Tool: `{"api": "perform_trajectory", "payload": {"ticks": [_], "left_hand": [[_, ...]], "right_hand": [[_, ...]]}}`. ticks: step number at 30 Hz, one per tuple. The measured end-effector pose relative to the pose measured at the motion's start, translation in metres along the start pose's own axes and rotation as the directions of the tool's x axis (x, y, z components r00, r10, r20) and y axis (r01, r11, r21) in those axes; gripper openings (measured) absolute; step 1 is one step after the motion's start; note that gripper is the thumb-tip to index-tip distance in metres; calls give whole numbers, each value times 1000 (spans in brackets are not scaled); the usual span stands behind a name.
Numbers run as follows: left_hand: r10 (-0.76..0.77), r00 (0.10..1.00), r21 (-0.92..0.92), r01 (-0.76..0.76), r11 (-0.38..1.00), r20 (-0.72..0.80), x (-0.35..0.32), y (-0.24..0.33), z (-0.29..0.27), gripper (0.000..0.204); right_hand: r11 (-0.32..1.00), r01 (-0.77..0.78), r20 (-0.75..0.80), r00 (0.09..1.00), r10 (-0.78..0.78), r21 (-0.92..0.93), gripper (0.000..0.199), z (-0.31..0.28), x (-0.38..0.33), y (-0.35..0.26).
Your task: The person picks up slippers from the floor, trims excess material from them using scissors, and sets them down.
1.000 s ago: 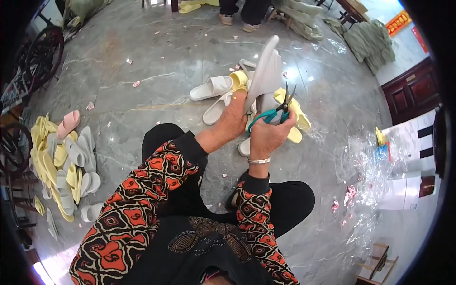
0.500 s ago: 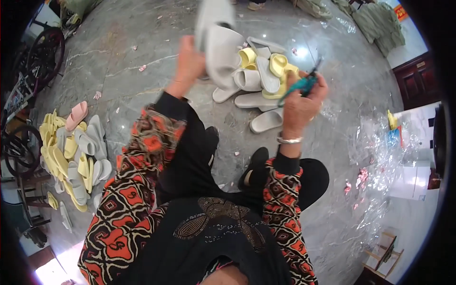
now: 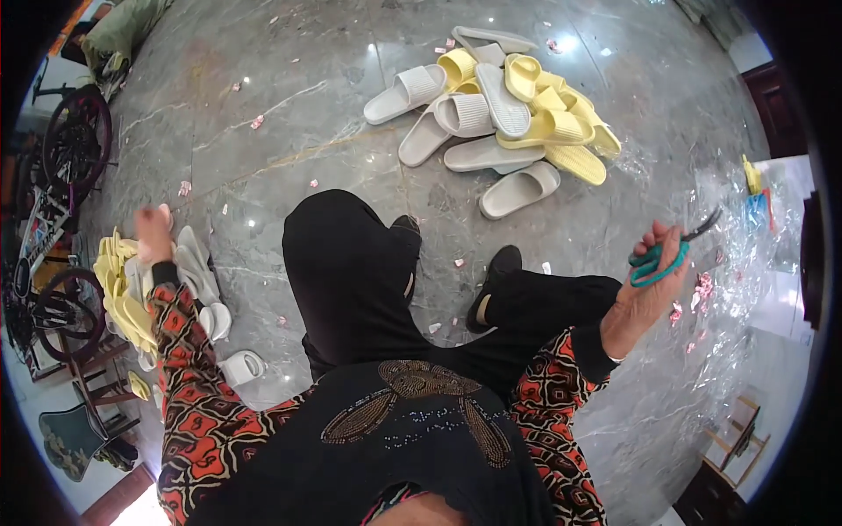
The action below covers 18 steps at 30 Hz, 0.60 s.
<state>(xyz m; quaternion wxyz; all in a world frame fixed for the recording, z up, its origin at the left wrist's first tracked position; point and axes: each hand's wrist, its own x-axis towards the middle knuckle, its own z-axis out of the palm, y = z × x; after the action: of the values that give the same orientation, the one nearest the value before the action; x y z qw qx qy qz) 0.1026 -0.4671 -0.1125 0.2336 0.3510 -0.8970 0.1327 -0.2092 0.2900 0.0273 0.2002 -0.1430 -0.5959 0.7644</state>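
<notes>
My left hand (image 3: 153, 235) is at the left heap of slippers, its back toward me. It covers most of a pink slipper (image 3: 165, 213) whose edge shows beside it; the fingers are hidden, so their grip is unclear. Yellow slippers (image 3: 132, 311) and grey slippers (image 3: 198, 263) lie around and under the hand. Off to the right, my right hand (image 3: 647, 285) has its fingers through the teal handles of scissors (image 3: 658, 261). Their dark blades point away, up and to the right.
A heap of grey slippers (image 3: 504, 96) and yellow slippers (image 3: 566, 131) lies ahead on the grey tiled floor (image 3: 307, 53). One grey slipper (image 3: 241, 367) sits apart at lower left. Bicycles (image 3: 74, 149) stand along the left; clear plastic wrap (image 3: 728, 280) and pink scraps lie at right.
My left hand has let go of the grey slippers it held over the far heap and moved left to the other heap. My right hand has swung right and nearer with the scissors.
</notes>
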Motion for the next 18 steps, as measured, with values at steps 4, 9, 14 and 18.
{"api": "perform_trajectory", "payload": {"ticks": [4, 9, 14, 18], "left_hand": [[-57, 725, -589, 599, 543, 686, 21, 214, 23, 22], [372, 424, -563, 666, 490, 826, 33, 393, 90, 27], [430, 375, -570, 508, 646, 821, 43, 505, 170, 39], [317, 528, -604, 564, 563, 788, 35, 558, 233, 46]], "right_hand": [[978, -204, 144, 968, 207, -35, 28, 28, -8, 20], [962, -238, 163, 952, 258, -133, 31, 39, -16, 31], [935, -289, 120, 941, 317, -206, 35, 50, -17, 35], [923, -297, 175, 923, 344, -245, 37, 55, -18, 41]]}}
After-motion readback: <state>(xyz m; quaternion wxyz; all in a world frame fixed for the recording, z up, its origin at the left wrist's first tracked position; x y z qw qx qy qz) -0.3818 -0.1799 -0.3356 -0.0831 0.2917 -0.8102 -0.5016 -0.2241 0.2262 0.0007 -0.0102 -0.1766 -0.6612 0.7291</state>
